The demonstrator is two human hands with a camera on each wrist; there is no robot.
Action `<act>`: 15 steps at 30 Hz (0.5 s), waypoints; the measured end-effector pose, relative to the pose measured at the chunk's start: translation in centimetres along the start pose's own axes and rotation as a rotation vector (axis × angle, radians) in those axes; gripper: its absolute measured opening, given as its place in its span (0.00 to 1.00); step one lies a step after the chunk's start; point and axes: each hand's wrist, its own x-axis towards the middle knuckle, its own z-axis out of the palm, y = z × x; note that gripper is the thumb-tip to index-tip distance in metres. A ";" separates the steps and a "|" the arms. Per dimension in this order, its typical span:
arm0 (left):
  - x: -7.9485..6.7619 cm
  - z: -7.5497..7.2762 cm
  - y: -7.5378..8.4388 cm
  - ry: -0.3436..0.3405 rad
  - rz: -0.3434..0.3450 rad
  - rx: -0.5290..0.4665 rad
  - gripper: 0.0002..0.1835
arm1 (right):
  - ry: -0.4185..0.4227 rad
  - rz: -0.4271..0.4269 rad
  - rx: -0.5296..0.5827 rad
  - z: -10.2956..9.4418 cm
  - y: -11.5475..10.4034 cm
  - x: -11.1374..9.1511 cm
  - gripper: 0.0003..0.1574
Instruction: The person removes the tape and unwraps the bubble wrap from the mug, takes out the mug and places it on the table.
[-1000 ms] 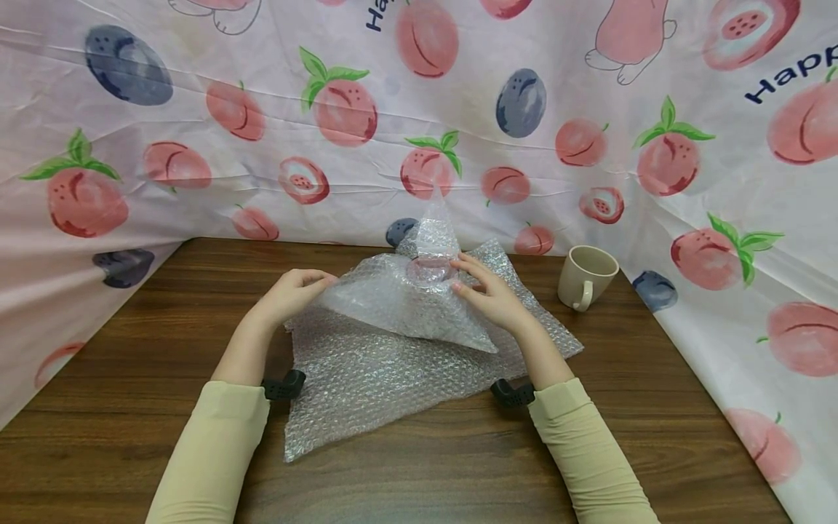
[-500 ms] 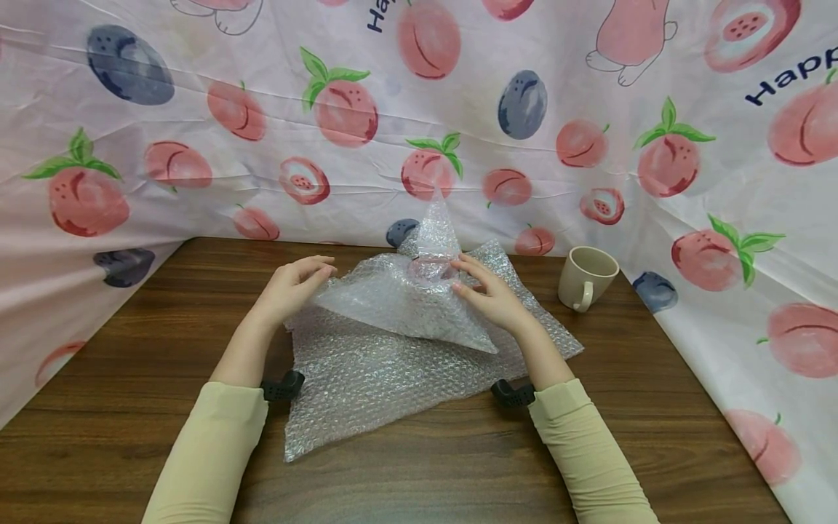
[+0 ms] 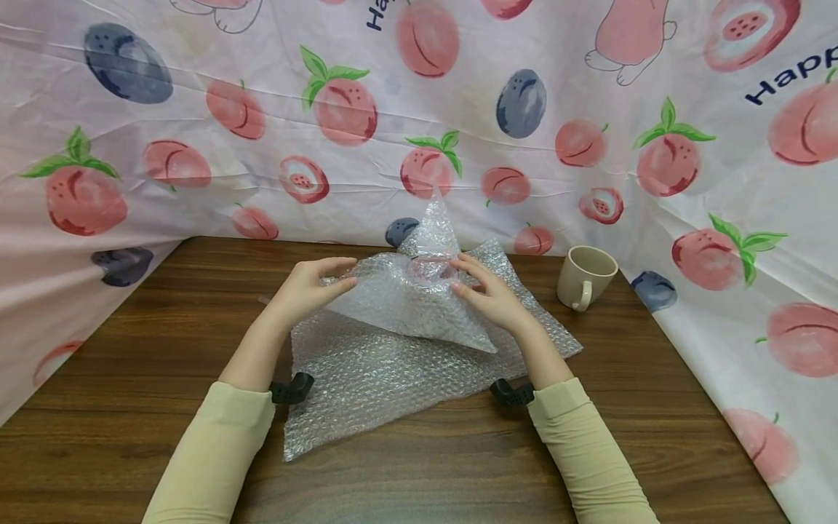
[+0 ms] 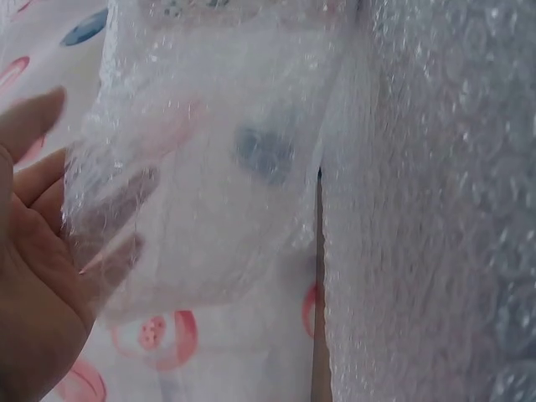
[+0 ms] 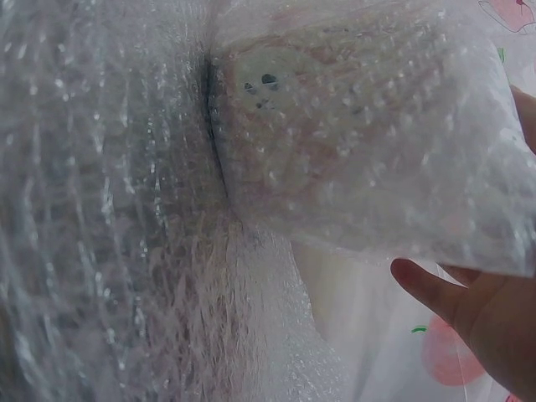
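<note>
A sheet of bubble wrap (image 3: 380,378) lies on the table, its near part flat and its far part folded up around a partly hidden thing (image 3: 428,271). Through the plastic, the right wrist view shows a pale surface (image 5: 280,92) with dark marks; its kind is unclear. My left hand (image 3: 306,291) is at the left of the raised flap (image 4: 209,201), fingers behind it and thumb apart, gripping nothing. On the other side, the extended fingers of my right hand (image 3: 495,297) touch the wrapped bundle. Its thumb (image 5: 427,289) lies by the wrap's lower edge.
A beige mug (image 3: 587,279) stands upright at the table's back right, its handle toward me. Fruit-printed cloth (image 3: 366,182) hangs behind the brown wooden table (image 3: 406,473) and along both sides.
My left hand first drew slightly away from the flap with its fingers together, then moved right and spread thumb and fingers around the flap's edge. The right hand has stayed in place.
</note>
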 end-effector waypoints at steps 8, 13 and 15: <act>0.0 0.5 0.2 -0.004 0.000 -0.069 0.16 | -0.001 -0.015 -0.025 0.1 1.7 0.3 0.31; 0.0 0.4 -0.5 -0.014 0.005 -0.155 0.15 | 0.004 -0.023 -0.024 0.2 2.4 0.4 0.31; -0.1 0.3 -0.7 -0.020 0.007 -0.176 0.15 | 0.002 -0.026 -0.019 0.2 2.5 0.4 0.31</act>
